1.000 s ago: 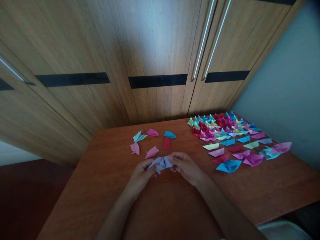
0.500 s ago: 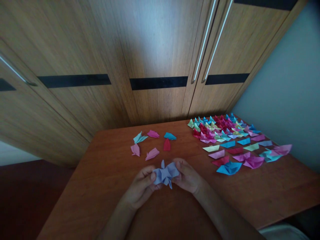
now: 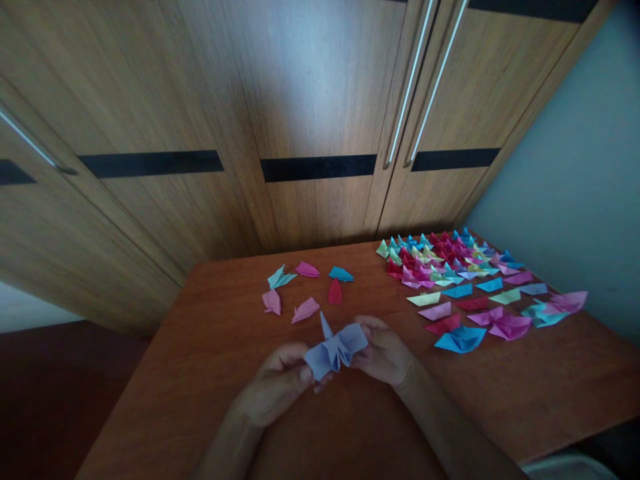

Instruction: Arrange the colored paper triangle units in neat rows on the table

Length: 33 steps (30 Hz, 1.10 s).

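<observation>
Between my two hands is a pale lavender origami crane (image 3: 334, 352), its wings spread to the sides and a narrow point sticking up at the back. My left hand (image 3: 280, 381) pinches the left wing between thumb and fingers. The right wing is gripped by my right hand (image 3: 384, 352), whose fingertips are partly hidden behind the paper. Just beyond lie several folded paper pieces: a pink one (image 3: 305, 310), a red one (image 3: 335, 291), a blue one (image 3: 341, 274) and a light teal one (image 3: 281, 277).
On the right of the wooden table (image 3: 210, 373) stand rows of small colourful paper boats (image 3: 440, 257). Nearer are flat folded pieces and larger boats, including a blue one (image 3: 460, 339). A wooden wardrobe (image 3: 320, 213) rises behind the table, and a wall (image 3: 565, 200) borders the right.
The lavender paper was a flatter strip; now its wings are spread and a point stands up. Both hands have come slightly closer to me, tilting the crane.
</observation>
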Each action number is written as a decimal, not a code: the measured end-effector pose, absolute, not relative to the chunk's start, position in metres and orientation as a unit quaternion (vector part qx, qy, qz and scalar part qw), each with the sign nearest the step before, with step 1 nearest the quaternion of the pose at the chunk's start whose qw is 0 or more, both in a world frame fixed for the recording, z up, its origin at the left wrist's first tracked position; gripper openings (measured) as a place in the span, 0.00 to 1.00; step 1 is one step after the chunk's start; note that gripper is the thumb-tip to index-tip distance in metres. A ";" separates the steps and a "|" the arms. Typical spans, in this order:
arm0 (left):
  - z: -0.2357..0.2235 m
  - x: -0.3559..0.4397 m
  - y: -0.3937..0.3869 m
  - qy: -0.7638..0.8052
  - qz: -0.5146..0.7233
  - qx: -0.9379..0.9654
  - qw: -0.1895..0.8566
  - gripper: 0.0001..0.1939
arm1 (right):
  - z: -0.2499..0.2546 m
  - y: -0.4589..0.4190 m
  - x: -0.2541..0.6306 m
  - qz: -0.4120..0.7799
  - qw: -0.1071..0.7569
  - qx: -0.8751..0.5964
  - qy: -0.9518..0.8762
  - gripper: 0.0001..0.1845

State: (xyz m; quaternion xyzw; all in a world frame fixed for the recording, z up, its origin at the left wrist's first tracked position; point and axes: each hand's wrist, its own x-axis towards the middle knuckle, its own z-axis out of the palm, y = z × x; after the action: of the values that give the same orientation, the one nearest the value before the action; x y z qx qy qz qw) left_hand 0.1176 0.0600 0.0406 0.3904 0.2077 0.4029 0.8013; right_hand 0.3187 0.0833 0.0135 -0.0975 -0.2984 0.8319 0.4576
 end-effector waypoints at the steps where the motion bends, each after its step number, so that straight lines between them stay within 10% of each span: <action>1: 0.041 0.117 0.061 0.211 0.409 0.384 0.801 0.06 | 0.014 0.084 0.319 0.830 0.460 -0.098 -0.301 0.18; 16: 0.040 0.109 0.068 0.286 0.455 0.377 0.754 0.12 | 0.014 0.093 0.318 0.789 0.477 -0.221 -0.319 0.23; 24: 0.053 0.094 0.081 0.477 0.362 0.583 0.549 0.08 | 0.013 0.107 0.332 0.411 0.403 -0.484 -0.659 0.07; 33: 0.044 0.113 0.078 0.457 0.316 0.724 0.409 0.10 | 0.003 0.098 0.321 0.353 0.349 -0.498 -0.711 0.22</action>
State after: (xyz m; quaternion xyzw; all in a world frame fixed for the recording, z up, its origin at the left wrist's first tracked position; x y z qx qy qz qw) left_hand 0.1130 0.0784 0.0436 0.7238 0.4570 0.3158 0.4093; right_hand 0.3210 0.0979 0.0027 -0.4978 -0.7115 0.3525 0.3489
